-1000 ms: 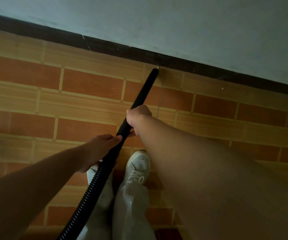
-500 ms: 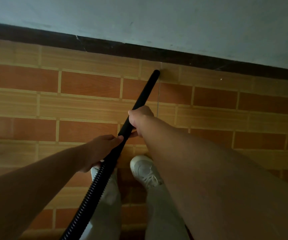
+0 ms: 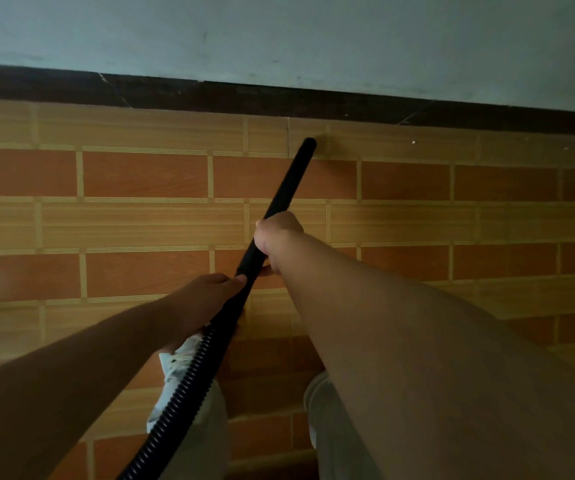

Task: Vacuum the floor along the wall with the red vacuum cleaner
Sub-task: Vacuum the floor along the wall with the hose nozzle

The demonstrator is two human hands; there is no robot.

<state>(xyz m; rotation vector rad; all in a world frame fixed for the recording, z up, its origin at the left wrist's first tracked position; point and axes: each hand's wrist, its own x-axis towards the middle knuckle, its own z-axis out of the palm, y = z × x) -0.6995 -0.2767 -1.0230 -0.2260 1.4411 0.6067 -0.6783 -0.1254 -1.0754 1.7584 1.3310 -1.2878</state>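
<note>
Only one black wand (image 3: 286,188) and one ribbed hose (image 3: 189,375) are seen, the hose being cut off by the lower edge and half hiding one white shoe (image 3: 171,362). Two hands are clamped round the wand, the right hand (image 3: 277,233) above, the left hand (image 3: 199,303) below, by the hose joint. The wand's tip is held at the floor (image 3: 140,174) near the dark skirting (image 3: 209,95) of the wall (image 3: 279,36).
</note>
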